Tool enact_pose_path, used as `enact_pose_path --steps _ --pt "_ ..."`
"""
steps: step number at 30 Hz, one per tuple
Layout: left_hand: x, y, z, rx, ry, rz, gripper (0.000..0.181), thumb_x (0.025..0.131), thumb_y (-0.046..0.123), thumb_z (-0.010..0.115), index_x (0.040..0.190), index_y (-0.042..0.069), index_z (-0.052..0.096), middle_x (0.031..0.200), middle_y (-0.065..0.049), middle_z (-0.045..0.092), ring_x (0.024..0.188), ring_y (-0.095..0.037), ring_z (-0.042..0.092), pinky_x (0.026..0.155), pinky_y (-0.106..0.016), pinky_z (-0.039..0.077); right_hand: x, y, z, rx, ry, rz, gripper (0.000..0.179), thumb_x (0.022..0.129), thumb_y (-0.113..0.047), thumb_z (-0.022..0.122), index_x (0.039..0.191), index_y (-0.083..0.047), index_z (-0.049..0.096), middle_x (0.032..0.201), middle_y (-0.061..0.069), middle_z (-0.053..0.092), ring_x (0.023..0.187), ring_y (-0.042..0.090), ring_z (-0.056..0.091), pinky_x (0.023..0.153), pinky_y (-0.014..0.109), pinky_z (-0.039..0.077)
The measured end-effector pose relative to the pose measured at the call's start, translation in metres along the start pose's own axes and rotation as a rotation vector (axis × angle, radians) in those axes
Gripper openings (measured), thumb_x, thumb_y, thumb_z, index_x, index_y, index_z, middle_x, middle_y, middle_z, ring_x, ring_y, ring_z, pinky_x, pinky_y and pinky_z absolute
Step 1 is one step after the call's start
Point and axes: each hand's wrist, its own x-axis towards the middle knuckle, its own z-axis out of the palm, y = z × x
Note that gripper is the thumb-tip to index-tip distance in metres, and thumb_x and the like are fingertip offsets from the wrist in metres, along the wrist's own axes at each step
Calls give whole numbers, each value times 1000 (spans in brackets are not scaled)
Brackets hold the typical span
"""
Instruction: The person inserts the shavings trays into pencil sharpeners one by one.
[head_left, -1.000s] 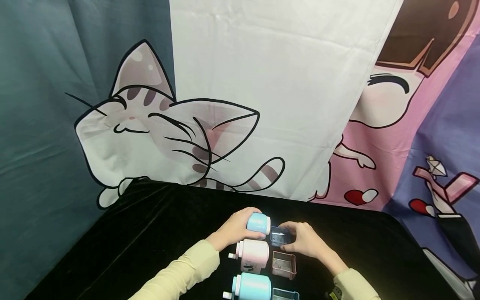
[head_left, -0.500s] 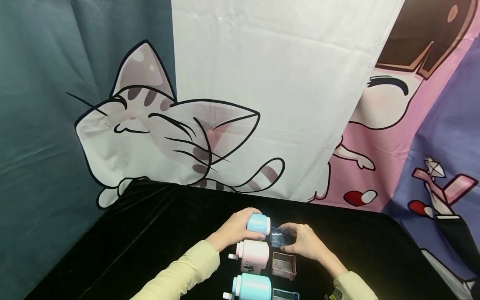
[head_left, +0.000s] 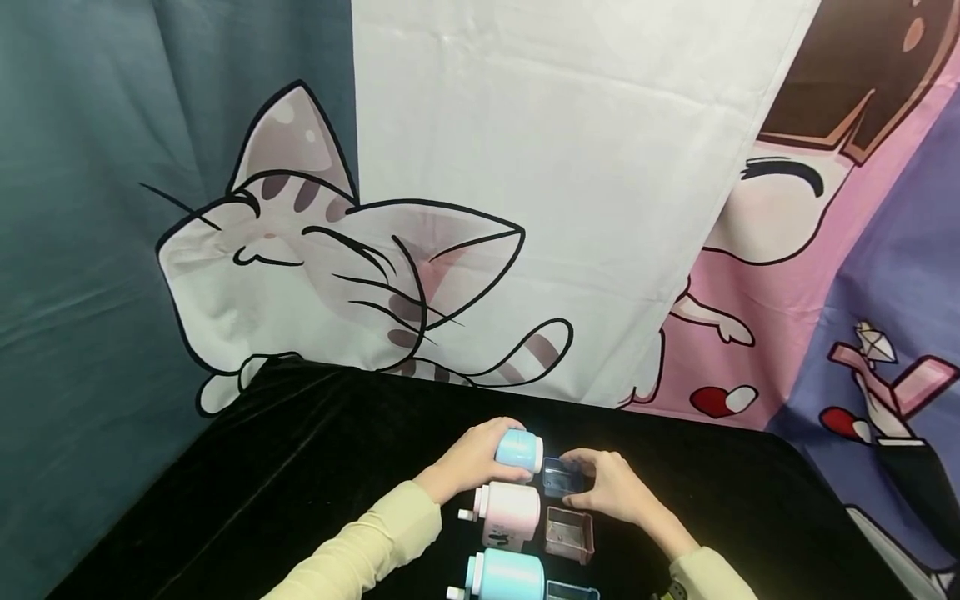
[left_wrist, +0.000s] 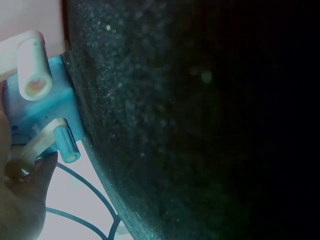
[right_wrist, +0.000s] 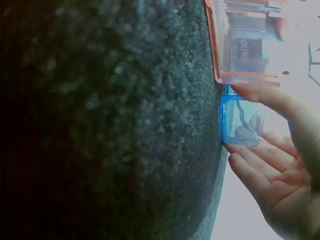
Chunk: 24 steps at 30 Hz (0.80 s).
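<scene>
My left hand (head_left: 468, 458) grips the far blue crank pencil sharpener (head_left: 517, 450) from its left side. In the left wrist view, the crank handle of this sharpener (left_wrist: 66, 144) shows beside the fingers. My right hand (head_left: 613, 487) pinches a clear blue shavings drawer (head_left: 559, 477) between thumb and fingers, just right of the sharpener. In the right wrist view, the drawer (right_wrist: 242, 120) sits at the cloth surface. Nearer me stand a pink sharpener (head_left: 513, 505) and its clear pinkish drawer (head_left: 568, 533), set apart from each other.
A turquoise sharpener (head_left: 510, 573) and its clear drawer (head_left: 572, 592) are at the bottom of the head view, partly cut off. Black velvety cloth (head_left: 360, 450) covers the table. Printed curtains (head_left: 585, 167) hang behind its far edge.
The head view shifts very slightly. Both hands keep their holds, and the sharpeners and drawers stay in place relative to each other.
</scene>
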Motion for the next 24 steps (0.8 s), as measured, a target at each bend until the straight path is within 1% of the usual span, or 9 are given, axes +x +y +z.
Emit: enact_pose_path --steps 4,10,17,24 --pt "-1 1 0 0 1 2 62 76 48 77 126 20 52 116 3 61 94 -9 57 81 -25 51 0 0 -1 6 -5 -4 51 70 -23 84 114 -6 65 107 8 70 97 24 69 85 42 55" --pt "0 1 0 0 0 -1 61 76 47 77 125 21 53 116 3 61 94 -9 58 80 -25 51 1 -2 -1 3 15 -26 50 69 -23 85 112 -7 65 106 8 71 96 26 69 83 41 56" --pt "0 3 0 -6 -1 -6 60 76 45 78 125 20 53 116 2 61 93 -9 58 80 -24 51 4 -4 0 4 -2 -37 50 71 -25 84 113 -6 65 108 9 70 98 27 69 84 41 55" --pt "-1 4 0 -11 7 -5 60 76 44 78 124 20 53 116 2 61 94 -9 58 81 -25 52 5 -6 2 -15 -3 -42 51 70 -28 84 113 -7 65 109 10 70 99 27 69 83 40 56"
